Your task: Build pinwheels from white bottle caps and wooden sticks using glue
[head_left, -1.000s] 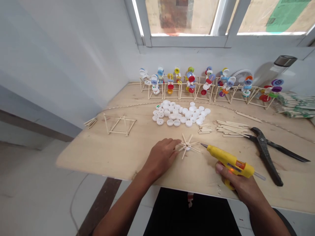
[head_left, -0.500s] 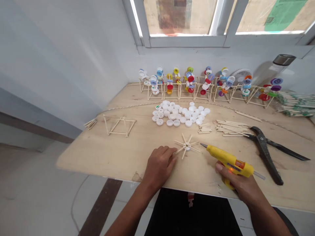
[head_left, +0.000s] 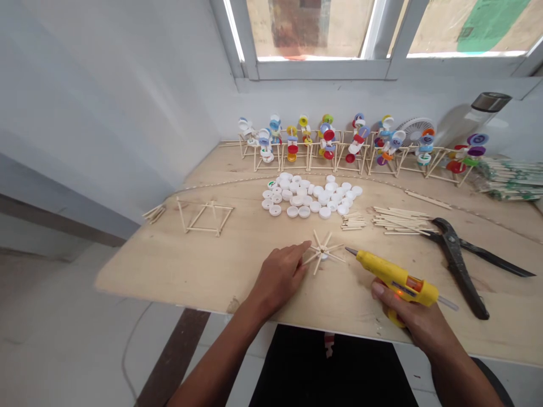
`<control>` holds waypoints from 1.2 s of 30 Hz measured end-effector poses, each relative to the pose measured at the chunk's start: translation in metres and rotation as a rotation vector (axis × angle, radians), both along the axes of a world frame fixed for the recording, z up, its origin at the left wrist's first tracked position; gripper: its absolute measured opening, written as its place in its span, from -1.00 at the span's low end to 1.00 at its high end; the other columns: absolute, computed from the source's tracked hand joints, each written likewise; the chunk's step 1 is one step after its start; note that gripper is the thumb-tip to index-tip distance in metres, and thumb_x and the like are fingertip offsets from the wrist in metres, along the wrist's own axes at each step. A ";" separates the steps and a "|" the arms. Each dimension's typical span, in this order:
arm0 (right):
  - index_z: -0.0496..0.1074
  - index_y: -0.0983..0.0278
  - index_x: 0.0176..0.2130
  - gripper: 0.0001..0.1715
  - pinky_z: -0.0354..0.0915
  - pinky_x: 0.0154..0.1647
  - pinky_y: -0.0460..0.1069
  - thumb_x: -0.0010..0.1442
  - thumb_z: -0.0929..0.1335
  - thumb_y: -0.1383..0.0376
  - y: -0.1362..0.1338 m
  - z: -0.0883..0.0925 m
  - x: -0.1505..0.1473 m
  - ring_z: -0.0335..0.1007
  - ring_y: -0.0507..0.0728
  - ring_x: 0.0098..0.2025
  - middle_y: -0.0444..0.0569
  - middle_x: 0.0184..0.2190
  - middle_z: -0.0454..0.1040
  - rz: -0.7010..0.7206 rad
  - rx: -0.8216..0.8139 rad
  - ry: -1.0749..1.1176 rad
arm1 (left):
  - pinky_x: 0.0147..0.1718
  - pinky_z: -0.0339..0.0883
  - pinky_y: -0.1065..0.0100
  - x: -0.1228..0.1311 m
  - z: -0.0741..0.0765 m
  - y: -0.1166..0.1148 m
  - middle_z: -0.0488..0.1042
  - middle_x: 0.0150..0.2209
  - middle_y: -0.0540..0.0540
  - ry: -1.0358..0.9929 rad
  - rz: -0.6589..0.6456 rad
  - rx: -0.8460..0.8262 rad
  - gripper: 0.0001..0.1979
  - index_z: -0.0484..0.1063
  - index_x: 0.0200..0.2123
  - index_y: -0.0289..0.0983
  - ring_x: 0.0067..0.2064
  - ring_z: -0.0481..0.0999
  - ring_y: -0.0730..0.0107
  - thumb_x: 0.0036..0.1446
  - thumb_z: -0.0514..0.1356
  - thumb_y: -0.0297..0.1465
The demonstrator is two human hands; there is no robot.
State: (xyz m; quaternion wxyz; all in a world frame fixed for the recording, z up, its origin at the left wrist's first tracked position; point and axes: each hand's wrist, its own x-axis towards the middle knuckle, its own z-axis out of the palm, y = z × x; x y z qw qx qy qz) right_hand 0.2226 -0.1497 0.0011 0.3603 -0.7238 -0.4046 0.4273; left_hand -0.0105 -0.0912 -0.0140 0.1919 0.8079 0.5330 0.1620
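A star of wooden sticks (head_left: 323,254) with a small white centre lies flat on the plywood board (head_left: 178,271). My left hand (head_left: 280,277) rests on the board just left of it, fingertips reaching the star's left sticks and holding nothing. My right hand (head_left: 409,311) is wrapped around the grip of a yellow hot glue gun (head_left: 396,277). The gun's metal nozzle points left toward the star, a short distance from its sticks, and a glue stick pokes out of the rear.
Black pliers (head_left: 456,263) and loose sticks (head_left: 401,221) lie to the right. White bottle caps (head_left: 307,195) are heaped mid-board. A square stick frame (head_left: 206,217) sits left. Several stick-and-cap models (head_left: 326,144) stand along the wall, with a small fan (head_left: 418,131) behind them.
My left hand has moved forward toward the star again after drawing back a little. The glue gun and my right hand have stayed nearly still.
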 end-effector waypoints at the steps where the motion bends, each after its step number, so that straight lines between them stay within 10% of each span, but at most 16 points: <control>1: 0.46 0.25 -0.50 -0.65 0.07 -0.69 -0.12 -0.17 0.43 0.02 0.000 0.000 0.000 0.20 0.01 -0.62 -0.16 -0.69 0.30 0.002 0.001 0.000 | -0.22 0.30 0.28 0.000 0.001 0.001 0.50 -0.29 -0.05 0.005 -0.005 -0.010 -0.56 0.24 0.08 -0.25 -0.27 0.45 0.34 0.08 0.07 -0.49; 36: 0.47 0.26 -0.51 -0.66 0.15 -0.61 -0.11 -0.16 0.42 0.03 0.001 -0.002 0.002 0.25 0.03 -0.57 -0.13 -0.62 0.37 0.025 0.033 -0.010 | -0.29 0.30 0.35 0.001 0.014 0.006 0.52 -0.32 -0.03 0.026 -0.032 -0.103 -0.66 0.37 -0.07 -0.20 -0.29 0.48 0.34 0.07 0.06 -0.53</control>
